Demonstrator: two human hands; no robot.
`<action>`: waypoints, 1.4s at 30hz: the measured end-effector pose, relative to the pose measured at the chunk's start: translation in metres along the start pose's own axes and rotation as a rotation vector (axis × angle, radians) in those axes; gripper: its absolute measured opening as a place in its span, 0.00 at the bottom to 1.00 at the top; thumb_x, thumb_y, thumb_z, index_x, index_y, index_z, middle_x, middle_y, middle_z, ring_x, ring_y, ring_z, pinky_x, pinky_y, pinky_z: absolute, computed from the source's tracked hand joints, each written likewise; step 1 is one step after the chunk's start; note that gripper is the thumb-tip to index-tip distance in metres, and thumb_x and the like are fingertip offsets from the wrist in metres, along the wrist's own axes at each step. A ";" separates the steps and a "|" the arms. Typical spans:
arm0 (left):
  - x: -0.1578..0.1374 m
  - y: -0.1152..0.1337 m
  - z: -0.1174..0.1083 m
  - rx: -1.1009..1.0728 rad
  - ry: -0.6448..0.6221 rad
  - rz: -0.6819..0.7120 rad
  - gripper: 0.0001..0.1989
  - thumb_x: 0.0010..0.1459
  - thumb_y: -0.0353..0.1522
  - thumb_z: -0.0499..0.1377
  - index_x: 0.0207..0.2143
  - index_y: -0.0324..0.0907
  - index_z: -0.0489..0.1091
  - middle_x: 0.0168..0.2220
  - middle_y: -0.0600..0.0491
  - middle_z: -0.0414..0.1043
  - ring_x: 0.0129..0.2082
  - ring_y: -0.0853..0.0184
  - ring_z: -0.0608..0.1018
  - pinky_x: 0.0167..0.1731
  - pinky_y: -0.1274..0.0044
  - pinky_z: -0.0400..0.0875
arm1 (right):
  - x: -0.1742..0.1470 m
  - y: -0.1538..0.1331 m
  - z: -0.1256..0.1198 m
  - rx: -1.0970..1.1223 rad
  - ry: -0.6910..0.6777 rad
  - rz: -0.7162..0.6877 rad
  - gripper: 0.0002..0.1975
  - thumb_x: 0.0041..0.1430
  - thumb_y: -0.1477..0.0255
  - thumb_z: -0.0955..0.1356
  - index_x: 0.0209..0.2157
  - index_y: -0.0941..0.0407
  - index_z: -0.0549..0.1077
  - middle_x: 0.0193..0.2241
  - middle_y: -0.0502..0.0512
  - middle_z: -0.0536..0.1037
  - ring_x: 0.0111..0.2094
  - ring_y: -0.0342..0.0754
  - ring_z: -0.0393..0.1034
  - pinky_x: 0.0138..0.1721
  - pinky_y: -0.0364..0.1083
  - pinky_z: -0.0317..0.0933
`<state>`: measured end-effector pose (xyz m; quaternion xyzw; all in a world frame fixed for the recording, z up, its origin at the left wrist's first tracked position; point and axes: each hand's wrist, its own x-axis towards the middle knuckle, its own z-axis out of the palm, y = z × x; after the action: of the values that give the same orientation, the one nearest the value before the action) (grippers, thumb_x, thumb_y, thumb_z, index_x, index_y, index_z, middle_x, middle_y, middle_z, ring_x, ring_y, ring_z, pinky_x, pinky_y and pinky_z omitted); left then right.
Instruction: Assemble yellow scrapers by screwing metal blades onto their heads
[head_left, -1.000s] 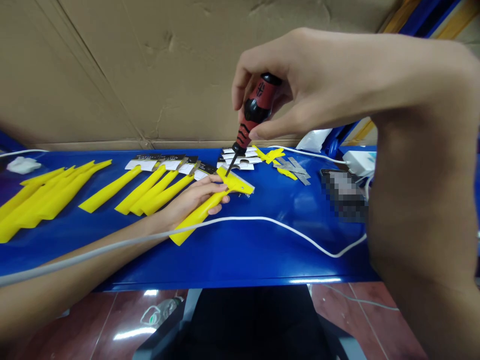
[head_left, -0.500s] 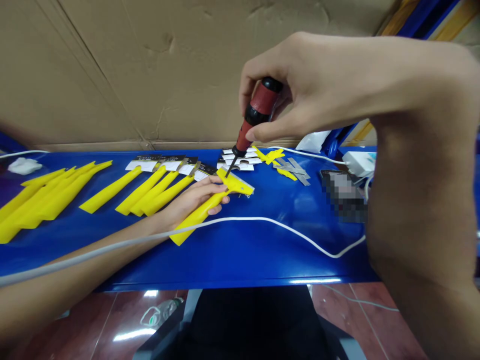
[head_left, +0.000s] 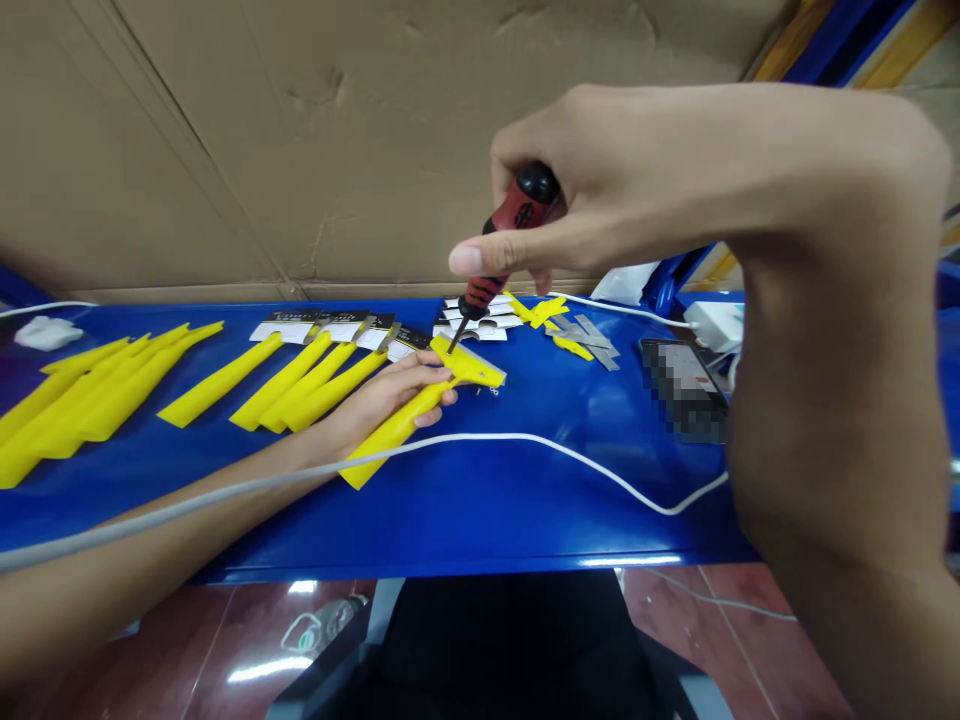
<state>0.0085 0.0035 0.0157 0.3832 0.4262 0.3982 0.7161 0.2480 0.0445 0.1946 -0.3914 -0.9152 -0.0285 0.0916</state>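
Observation:
A yellow scraper with a flat metal blade along its head lies at an angle over the blue table. My left hand is closed around its neck, just below the head. From above, my right hand grips a red and black screwdriver, the thumb laid across the handle. The screwdriver's shaft slants down, and its tip meets the left end of the scraper head. Small metal screws lie just beside the head. Part of the screwdriver handle is hidden by my fingers.
Yellow scrapers with carded blades and several yellow handles lie left. Behind are white cards, yellow pieces and grey metal strips. A phone lies right. A white cable crosses in front.
My right hand has turned around the screwdriver handle, its thumb now swung left across it. The screwdriver tip stays at the scraper head, and my left hand is nearly still.

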 end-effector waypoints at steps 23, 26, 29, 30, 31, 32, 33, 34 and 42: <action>0.002 -0.004 -0.002 0.029 -0.023 0.017 0.10 0.61 0.28 0.67 0.42 0.44 0.70 0.31 0.50 0.78 0.22 0.70 0.72 0.21 0.81 0.57 | 0.006 0.009 0.003 0.032 0.095 -0.159 0.18 0.67 0.50 0.75 0.45 0.50 0.78 0.37 0.45 0.82 0.32 0.42 0.72 0.25 0.45 0.55; 0.002 -0.003 -0.003 0.029 -0.028 0.002 0.10 0.61 0.29 0.67 0.42 0.45 0.69 0.31 0.51 0.77 0.20 0.72 0.69 0.21 0.81 0.56 | 0.003 0.009 0.002 0.033 0.065 -0.160 0.19 0.64 0.53 0.76 0.48 0.50 0.76 0.44 0.47 0.82 0.34 0.44 0.72 0.26 0.45 0.58; 0.001 -0.003 -0.003 0.015 -0.041 0.003 0.12 0.61 0.29 0.68 0.42 0.46 0.68 0.31 0.52 0.77 0.20 0.72 0.69 0.21 0.80 0.56 | 0.001 0.008 0.000 0.043 0.044 -0.199 0.18 0.65 0.54 0.76 0.50 0.48 0.76 0.44 0.46 0.82 0.35 0.45 0.73 0.26 0.46 0.59; 0.001 -0.002 -0.003 0.015 -0.046 0.002 0.12 0.61 0.29 0.68 0.42 0.46 0.68 0.31 0.52 0.78 0.20 0.72 0.69 0.22 0.80 0.56 | 0.000 0.007 0.000 0.044 0.050 -0.222 0.17 0.66 0.54 0.76 0.50 0.47 0.77 0.43 0.45 0.81 0.35 0.45 0.73 0.27 0.46 0.58; 0.001 -0.002 -0.003 0.018 -0.049 0.000 0.12 0.61 0.29 0.68 0.42 0.46 0.68 0.31 0.52 0.78 0.20 0.72 0.69 0.22 0.80 0.56 | 0.000 0.007 0.000 0.046 0.056 -0.243 0.16 0.67 0.54 0.75 0.50 0.47 0.77 0.43 0.45 0.81 0.35 0.45 0.73 0.27 0.47 0.58; 0.001 -0.002 -0.003 0.022 -0.052 -0.001 0.12 0.61 0.29 0.68 0.42 0.46 0.68 0.31 0.52 0.78 0.20 0.72 0.69 0.22 0.80 0.56 | 0.000 0.006 0.000 0.049 0.063 -0.254 0.15 0.67 0.55 0.75 0.49 0.47 0.77 0.43 0.45 0.81 0.36 0.45 0.73 0.28 0.47 0.57; 0.001 -0.002 -0.003 0.026 -0.054 0.000 0.12 0.61 0.29 0.68 0.42 0.45 0.68 0.31 0.52 0.78 0.20 0.72 0.68 0.21 0.80 0.56 | 0.001 0.006 0.000 0.051 0.065 -0.255 0.15 0.68 0.55 0.75 0.49 0.47 0.77 0.44 0.46 0.81 0.36 0.45 0.73 0.28 0.47 0.57; 0.001 -0.002 -0.002 0.028 -0.055 0.005 0.12 0.61 0.29 0.68 0.43 0.45 0.68 0.31 0.52 0.78 0.20 0.72 0.68 0.21 0.81 0.55 | 0.002 0.005 0.001 0.050 0.069 -0.250 0.15 0.68 0.54 0.75 0.49 0.47 0.77 0.43 0.47 0.81 0.36 0.46 0.73 0.28 0.48 0.56; 0.003 -0.004 -0.003 0.012 -0.047 0.013 0.14 0.60 0.28 0.68 0.45 0.45 0.67 0.32 0.53 0.77 0.22 0.72 0.71 0.21 0.81 0.57 | 0.007 0.010 0.002 0.044 0.053 -0.200 0.14 0.68 0.57 0.74 0.49 0.49 0.78 0.43 0.49 0.82 0.36 0.47 0.73 0.28 0.47 0.57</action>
<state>0.0075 0.0055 0.0097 0.3995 0.4093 0.3914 0.7209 0.2504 0.0567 0.1936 -0.2949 -0.9474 -0.0278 0.1212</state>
